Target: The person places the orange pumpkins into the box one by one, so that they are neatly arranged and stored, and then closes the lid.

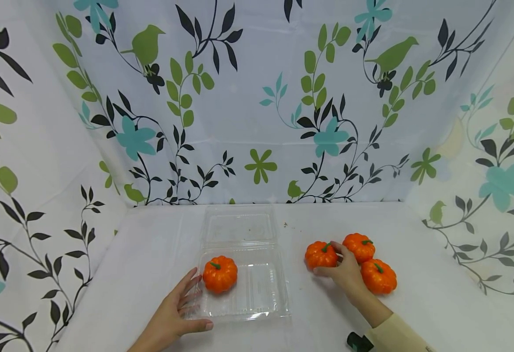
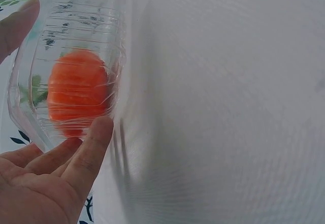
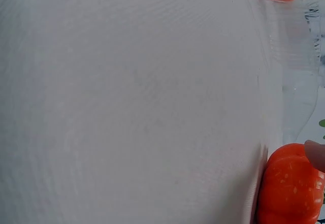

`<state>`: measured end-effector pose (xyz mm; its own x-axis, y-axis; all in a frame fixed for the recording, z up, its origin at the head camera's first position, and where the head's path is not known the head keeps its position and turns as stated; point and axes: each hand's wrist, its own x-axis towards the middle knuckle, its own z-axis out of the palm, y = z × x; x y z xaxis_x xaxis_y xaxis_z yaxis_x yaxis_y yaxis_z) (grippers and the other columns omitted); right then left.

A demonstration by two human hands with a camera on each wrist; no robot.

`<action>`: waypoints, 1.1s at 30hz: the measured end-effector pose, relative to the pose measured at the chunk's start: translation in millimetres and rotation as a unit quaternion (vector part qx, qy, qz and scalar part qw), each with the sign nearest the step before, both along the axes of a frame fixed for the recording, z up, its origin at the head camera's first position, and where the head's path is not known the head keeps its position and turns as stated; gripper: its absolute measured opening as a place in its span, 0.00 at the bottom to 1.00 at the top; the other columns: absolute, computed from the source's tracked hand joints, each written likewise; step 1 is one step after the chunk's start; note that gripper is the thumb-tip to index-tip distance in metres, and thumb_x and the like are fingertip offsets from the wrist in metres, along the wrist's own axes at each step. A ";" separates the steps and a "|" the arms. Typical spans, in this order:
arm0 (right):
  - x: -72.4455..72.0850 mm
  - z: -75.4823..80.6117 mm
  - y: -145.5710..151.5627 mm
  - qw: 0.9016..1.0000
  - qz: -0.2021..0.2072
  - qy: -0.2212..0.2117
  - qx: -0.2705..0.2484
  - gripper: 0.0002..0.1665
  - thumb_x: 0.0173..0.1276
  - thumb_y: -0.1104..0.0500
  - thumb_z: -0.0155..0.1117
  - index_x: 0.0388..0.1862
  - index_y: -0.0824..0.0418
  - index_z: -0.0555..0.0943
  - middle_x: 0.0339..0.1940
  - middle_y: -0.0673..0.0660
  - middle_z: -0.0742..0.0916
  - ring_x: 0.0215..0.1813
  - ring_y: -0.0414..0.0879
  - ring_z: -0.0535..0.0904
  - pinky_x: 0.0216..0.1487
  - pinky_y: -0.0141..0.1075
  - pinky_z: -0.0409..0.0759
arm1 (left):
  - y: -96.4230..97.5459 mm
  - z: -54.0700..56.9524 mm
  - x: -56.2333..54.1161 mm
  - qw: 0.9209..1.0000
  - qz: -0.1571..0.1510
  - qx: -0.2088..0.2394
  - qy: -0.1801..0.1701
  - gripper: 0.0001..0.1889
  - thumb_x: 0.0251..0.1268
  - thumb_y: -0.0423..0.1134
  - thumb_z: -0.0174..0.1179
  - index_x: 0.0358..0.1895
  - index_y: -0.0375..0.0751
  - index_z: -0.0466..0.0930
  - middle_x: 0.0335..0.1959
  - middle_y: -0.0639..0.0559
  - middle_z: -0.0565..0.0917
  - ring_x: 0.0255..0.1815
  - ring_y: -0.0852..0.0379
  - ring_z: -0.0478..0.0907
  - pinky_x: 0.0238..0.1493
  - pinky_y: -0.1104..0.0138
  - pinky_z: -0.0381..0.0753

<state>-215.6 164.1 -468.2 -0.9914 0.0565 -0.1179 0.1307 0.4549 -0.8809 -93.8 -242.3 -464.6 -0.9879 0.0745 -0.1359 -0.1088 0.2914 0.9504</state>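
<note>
A clear plastic clamshell container (image 1: 257, 293) lies with its lid folded back, and one small orange pumpkin (image 1: 219, 275) with a green stem sits at the left of its base. My left hand (image 1: 175, 308) is at the container's left front corner, fingers fairly straight along its side wall, thumb spread by the front edge. In the left wrist view, fingertips (image 2: 104, 125) touch the clear wall. To the right of the container, my right hand (image 1: 345, 269) grips a second pumpkin (image 1: 320, 255) between thumb and fingers. That pumpkin (image 3: 289, 188) appears at the right wrist view's lower corner.
Two more pumpkins stand close by my right hand, one behind (image 1: 359, 247) and one in front (image 1: 378, 277). The container's lid (image 1: 239, 227) reaches toward the patterned curtain (image 1: 257, 107) behind the white table (image 1: 160, 254). Small dark specks lie near the table's back.
</note>
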 end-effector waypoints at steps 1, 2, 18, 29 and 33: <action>0.3 -0.6 0.2 1.000 0.001 0.001 0.000 0.56 0.55 0.59 0.82 0.78 0.62 0.61 0.74 0.66 0.68 0.71 0.65 0.66 0.70 0.60 0.68 | 0.1 -0.1 -0.1 1.000 0.000 0.000 0.000 0.63 0.42 0.37 0.83 0.82 0.50 0.49 0.77 0.36 0.62 0.71 0.32 0.66 0.64 0.48 0.76; 0.6 -1.3 0.4 1.000 0.001 0.001 -0.001 0.56 0.55 0.58 0.82 0.78 0.62 0.61 0.74 0.66 0.68 0.71 0.65 0.66 0.70 0.60 0.68 | 0.3 -0.2 -0.1 1.000 0.000 -0.002 -0.001 0.63 0.42 0.37 0.83 0.82 0.50 0.49 0.77 0.36 0.62 0.71 0.32 0.66 0.64 0.48 0.76; 0.6 -4.7 1.1 1.000 0.001 -0.002 -0.001 0.57 0.54 0.57 0.82 0.77 0.62 0.61 0.71 0.67 0.69 0.69 0.65 0.67 0.69 0.60 0.69 | 1.6 0.0 0.5 1.000 0.010 -0.012 -0.012 0.63 0.42 0.39 0.84 0.82 0.51 0.50 0.77 0.37 0.62 0.71 0.33 0.67 0.64 0.47 0.75; 1.7 -0.9 -3.4 0.998 0.015 0.020 -0.066 0.52 0.57 0.60 0.80 0.77 0.59 0.62 0.72 0.63 0.68 0.71 0.61 0.68 0.71 0.56 0.69 | 1.4 -0.2 0.4 1.000 0.008 -0.011 -0.008 0.63 0.41 0.38 0.84 0.82 0.50 0.50 0.77 0.37 0.63 0.71 0.32 0.67 0.64 0.47 0.75; 3.9 3.7 -8.6 0.995 0.029 0.030 -0.091 0.50 0.59 0.62 0.78 0.77 0.60 0.62 0.73 0.62 0.68 0.72 0.60 0.67 0.71 0.54 0.69 | 2.1 0.5 0.5 1.000 0.012 -0.016 -0.012 0.63 0.41 0.39 0.84 0.82 0.50 0.50 0.77 0.37 0.63 0.71 0.32 0.67 0.64 0.46 0.75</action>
